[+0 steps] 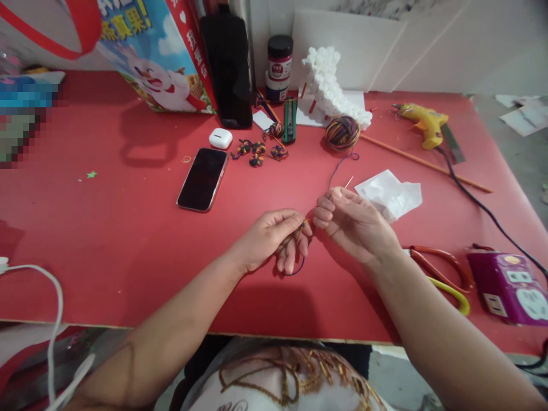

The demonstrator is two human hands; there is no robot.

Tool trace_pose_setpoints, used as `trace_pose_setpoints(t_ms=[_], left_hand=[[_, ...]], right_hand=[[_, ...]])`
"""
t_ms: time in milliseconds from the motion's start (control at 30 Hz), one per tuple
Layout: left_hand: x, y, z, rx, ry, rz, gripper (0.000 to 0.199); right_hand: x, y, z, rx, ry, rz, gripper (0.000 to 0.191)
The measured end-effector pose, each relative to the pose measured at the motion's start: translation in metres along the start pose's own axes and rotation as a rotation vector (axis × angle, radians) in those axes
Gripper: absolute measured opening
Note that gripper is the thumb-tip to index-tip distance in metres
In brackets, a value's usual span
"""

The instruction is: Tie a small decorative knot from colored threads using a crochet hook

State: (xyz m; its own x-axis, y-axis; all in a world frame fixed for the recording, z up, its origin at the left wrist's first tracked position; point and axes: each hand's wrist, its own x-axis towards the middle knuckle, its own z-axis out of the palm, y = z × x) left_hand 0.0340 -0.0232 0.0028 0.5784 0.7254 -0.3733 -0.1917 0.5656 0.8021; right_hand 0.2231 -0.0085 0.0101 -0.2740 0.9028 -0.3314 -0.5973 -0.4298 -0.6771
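Observation:
My left hand (287, 237) pinches a small piece of multicoloured yarn (305, 222) between thumb and forefinger, its other fingers curled below. A dark loop of yarn hangs under these fingers. Just to the right, my right hand (349, 220) is closed on a thin crochet hook (349, 182), whose gold-coloured end sticks out above the fingers; its other end is hard to make out. A strand runs from the yarn ball (342, 133) down to my right hand. Several small knotted yarn pieces (257, 148) lie farther back on the red table (149, 257).
A phone (202, 180) and a white earbud case (221, 138) lie left of centre. Crumpled white paper (389, 194) is behind my right hand. On the right are a yellow glue gun (426, 123), an orange stick (428, 164), pliers (443, 265) and a purple power socket (509, 288).

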Motion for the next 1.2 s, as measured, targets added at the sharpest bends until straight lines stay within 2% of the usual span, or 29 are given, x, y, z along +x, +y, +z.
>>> trace_pose_setpoints(t_ms=[267, 567, 933, 1200], left_hand=[[-0.0001, 0.0010, -0.0062, -0.124, 0.029, -0.032, 0.021], [-0.0010, 0.0041, -0.0064, -0.046, 0.112, 0.020, 0.036], [-0.0022, 0.0046, -0.0042, 0.064, 0.087, 0.058, 0.046], [-0.0041, 0.0040, -0.0060, 0.078, 0.064, 0.012, 0.036]], right_hand=[[0.0002, 0.0003, -0.0022, -0.068, -0.009, -0.060, 0.031], [0.0016, 0.0004, -0.0045, -0.077, -0.034, -0.068, 0.033], [0.0038, 0.0040, -0.0032, -0.050, -0.013, -0.073, 0.033], [0.0052, 0.0030, -0.0036, 0.011, 0.013, -0.018, 0.031]])
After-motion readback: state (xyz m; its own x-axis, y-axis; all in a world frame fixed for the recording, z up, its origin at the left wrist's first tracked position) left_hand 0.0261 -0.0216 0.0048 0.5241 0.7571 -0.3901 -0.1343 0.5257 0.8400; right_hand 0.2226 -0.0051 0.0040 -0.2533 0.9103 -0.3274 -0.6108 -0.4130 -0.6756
